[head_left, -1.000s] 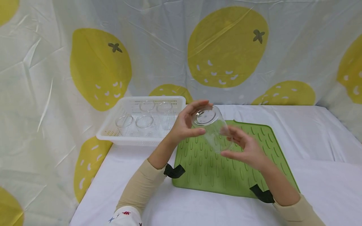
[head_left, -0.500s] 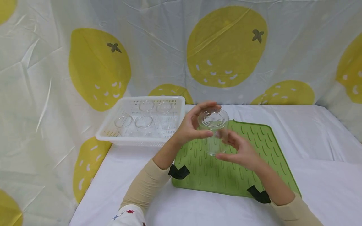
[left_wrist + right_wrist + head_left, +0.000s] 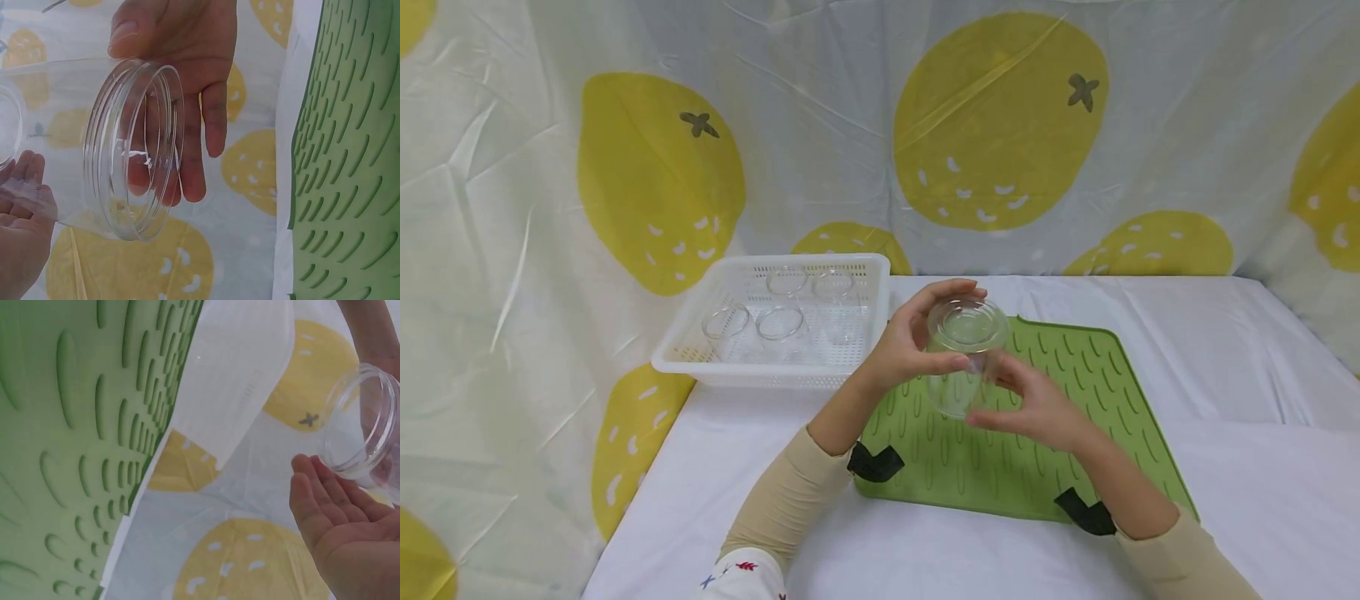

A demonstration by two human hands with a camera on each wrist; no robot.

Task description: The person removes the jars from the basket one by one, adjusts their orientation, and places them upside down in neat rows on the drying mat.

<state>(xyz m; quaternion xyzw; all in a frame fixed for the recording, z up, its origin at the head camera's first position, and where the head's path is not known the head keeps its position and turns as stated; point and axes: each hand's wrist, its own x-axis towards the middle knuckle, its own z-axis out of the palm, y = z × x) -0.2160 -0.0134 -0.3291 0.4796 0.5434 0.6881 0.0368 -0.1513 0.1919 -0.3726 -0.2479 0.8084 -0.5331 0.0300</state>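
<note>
A clear drinking glass (image 3: 967, 367) is held in the air over the green ribbed mat (image 3: 970, 467), bottom up and mouth down. My left hand (image 3: 913, 337) grips it high by the base, thumb on the near side and fingers round the far side. Lower down, my right hand (image 3: 1041, 404) holds the right side near the mouth. In the left wrist view the glass's rings (image 3: 134, 150) show large, the right hand's (image 3: 187, 50) fingers extending behind them. The right wrist view shows the rim (image 3: 350, 425) just above the right hand's fingertips (image 3: 303, 465).
To the left stands a white perforated plastic basket (image 3: 700, 367) with several clear glasses (image 3: 780, 323) upright in it. White cloth (image 3: 1247, 358) covers the table, and a lemon-print curtain (image 3: 820, 125) hangs behind and at the left.
The glass has turned from a slant to nearly upright, its base shifting right and slightly down. My left hand followed it to the right, while the right hand moved slightly left.
</note>
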